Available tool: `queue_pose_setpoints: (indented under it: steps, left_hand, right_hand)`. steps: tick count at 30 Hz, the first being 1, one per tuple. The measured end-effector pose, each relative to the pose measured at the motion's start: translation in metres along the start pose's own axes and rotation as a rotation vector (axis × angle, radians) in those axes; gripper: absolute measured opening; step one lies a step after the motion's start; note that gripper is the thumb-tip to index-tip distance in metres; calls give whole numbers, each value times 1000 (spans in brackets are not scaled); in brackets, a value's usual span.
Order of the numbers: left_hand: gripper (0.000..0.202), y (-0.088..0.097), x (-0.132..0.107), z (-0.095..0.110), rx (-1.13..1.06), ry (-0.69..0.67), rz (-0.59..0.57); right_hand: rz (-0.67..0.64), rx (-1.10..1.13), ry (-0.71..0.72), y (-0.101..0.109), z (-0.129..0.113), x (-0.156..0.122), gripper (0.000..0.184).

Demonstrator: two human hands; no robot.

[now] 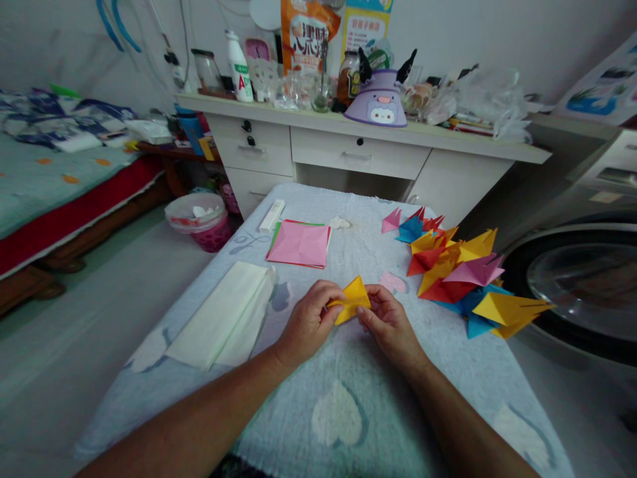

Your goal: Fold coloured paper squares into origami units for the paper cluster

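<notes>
Between my two hands, above the cloth-covered table, is a yellow sheet of origami paper (354, 300) folded into a small diamond shape. My left hand (318, 309) pinches its left corner between thumb and fingers. On the other side, my right hand (387, 316) grips the right edge, thumb in front. Beyond them lies a stack of square coloured paper (301, 243), pink on top with red and green edges showing. To the right sits a cluster of folded paper cranes (448, 269) in yellow, red, blue and pink.
A folded pale cloth or paper (221, 312) lies at the left of the table (298, 398), with a small white box (272, 216) behind it. A white desk (318, 119) with jars stands at the back. A washing machine (572, 265) is at right, a pink bin (212, 232) at left.
</notes>
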State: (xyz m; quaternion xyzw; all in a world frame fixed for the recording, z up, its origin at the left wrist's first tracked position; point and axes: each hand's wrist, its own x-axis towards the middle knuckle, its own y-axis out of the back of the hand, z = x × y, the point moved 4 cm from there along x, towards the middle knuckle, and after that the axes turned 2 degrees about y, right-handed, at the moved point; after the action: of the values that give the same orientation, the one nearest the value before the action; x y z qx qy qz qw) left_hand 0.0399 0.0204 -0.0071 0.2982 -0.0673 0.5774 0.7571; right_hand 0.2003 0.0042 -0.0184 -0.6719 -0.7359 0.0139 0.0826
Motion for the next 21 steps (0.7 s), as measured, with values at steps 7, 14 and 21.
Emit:
queue_pose_setpoints:
  steps: [7, 14, 21]
  left_hand:
    - [15, 1, 2, 3, 49, 8, -10]
    - [12, 7, 3, 1, 80, -19, 67]
    - [18, 15, 1, 5, 110, -85, 157]
  right_hand:
    - [51, 28, 37, 4, 4, 1, 37]
    - [136, -10, 102, 9, 2, 0, 39]
    - [209, -233, 173, 13, -2, -6, 20]
